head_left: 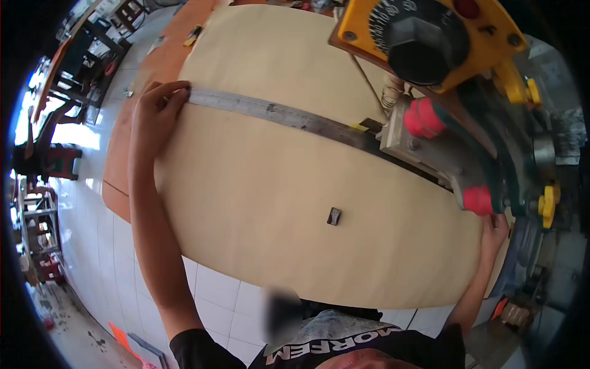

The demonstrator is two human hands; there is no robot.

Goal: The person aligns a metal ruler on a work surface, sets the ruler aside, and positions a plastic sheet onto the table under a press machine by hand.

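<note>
A long metal ruler (pixel 270 111) lies across a large tan sheet (pixel 276 184), running from upper left toward the machine on the right. At its left end my left hand (pixel 158 111) is closed, with thumb and fingertips pinched on the ruler's tip. My right hand (pixel 493 232) is at the right edge of the sheet, beside a red knob of the machine; its fingers are partly hidden there, so their grip does not show. A small dark block (pixel 334 216) with a paler face rests on the sheet between my arms.
A machine with a yellow dial box (pixel 485 43), a red knob (pixel 424 118) and a green frame overhangs the right side. A yellow-and-black tool (pixel 192 35) lies on the brown surface (pixel 117 166) at left. Stools and shelves stand beyond on the tiled floor (pixel 92 203).
</note>
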